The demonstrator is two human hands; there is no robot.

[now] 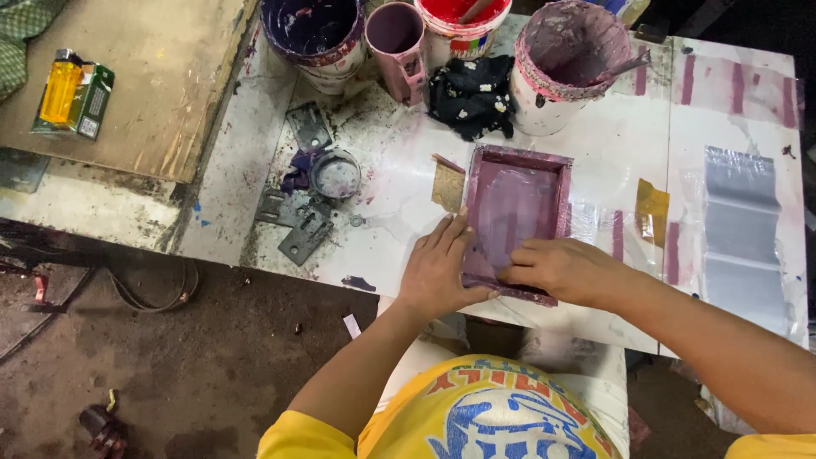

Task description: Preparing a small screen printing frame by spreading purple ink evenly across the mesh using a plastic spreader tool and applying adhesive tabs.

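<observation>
The person wears a yellow T-shirt [476,416] with short sleeves; one sleeve hem shows at the lower left and the other at the lower right corner. Across the chest runs a print: curved orange lettering above a blue and white picture. Below the neckline the legs are covered in pale, whitish cloth. Both forearms and the left hand [438,272] and right hand [557,270] are bare, with no gloves, watch or rings visible.
</observation>
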